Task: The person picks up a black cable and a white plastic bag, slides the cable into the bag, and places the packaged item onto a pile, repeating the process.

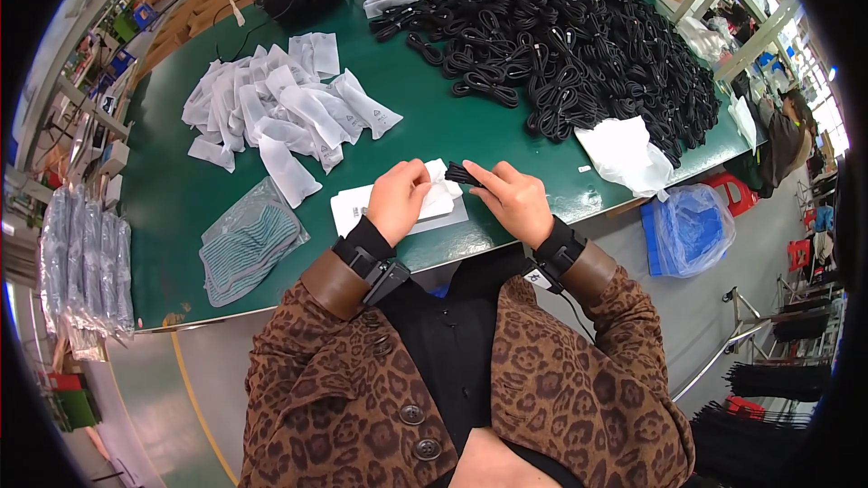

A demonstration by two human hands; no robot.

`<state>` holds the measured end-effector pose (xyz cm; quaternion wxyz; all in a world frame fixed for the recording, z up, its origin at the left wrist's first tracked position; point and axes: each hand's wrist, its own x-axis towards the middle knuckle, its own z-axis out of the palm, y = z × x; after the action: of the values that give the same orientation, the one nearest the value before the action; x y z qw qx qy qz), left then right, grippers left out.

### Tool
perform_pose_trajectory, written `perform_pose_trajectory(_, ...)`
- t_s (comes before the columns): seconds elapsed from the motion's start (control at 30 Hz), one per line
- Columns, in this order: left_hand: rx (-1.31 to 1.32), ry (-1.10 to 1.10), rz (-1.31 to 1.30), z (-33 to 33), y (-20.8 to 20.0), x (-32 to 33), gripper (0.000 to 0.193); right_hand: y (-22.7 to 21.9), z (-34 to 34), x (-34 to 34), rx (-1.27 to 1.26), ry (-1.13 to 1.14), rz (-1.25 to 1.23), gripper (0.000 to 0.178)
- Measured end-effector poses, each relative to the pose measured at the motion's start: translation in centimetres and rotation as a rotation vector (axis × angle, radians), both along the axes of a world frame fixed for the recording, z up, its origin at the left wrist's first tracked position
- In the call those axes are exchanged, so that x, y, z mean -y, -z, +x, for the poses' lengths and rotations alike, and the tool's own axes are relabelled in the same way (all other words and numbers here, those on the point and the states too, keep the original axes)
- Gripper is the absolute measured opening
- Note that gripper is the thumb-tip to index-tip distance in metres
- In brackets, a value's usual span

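My right hand (517,201) pinches a folded black cable bundle (459,174) between thumb and fingers. Close beside it, my left hand (398,199) is closed on a white pouch (438,190), at the end nearest the cable. The bundle's tip is right by the pouch; whether it is inside, I cannot tell. Under my left hand lies a stack of flat white pouches (347,209) near the table's front edge. A big heap of black coiled cables (579,54) covers the far right of the green table (398,63).
Filled white pouches (280,104) are piled at the left, with striped grey-green pieces in a clear bag (249,248) in front. A crumpled white bag (624,154) lies at the right edge. Below it stands a blue bin with clear plastic (689,230). Wrapped packages (86,262) hang at the far left.
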<state>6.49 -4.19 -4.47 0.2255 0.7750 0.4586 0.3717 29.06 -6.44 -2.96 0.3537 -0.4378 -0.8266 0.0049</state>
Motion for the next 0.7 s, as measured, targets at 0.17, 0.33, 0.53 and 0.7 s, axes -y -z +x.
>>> perform_pose_trajectory(0.17,-0.204,-0.023,0.060,0.3,0.3,0.8,0.009,0.0,-0.2,-0.1,-0.003,-0.016,-0.012,0.046)
perform_pose_trajectory(0.33,-0.006,0.031,-0.114,-0.5,-0.1,-0.1,0.009,0.0,-0.5,-0.1,0.006,-0.079,-0.034,0.046)
perform_pose_trajectory(0.53,0.134,0.074,-0.116,-0.4,-0.7,0.2,0.011,-0.1,-0.4,-0.6,0.040,-0.192,-0.064,0.042)
perform_pose_trajectory(0.7,-0.001,0.212,0.245,0.4,-1.7,0.2,0.011,-1.2,-1.0,-0.9,-0.343,-0.032,-0.755,0.026)
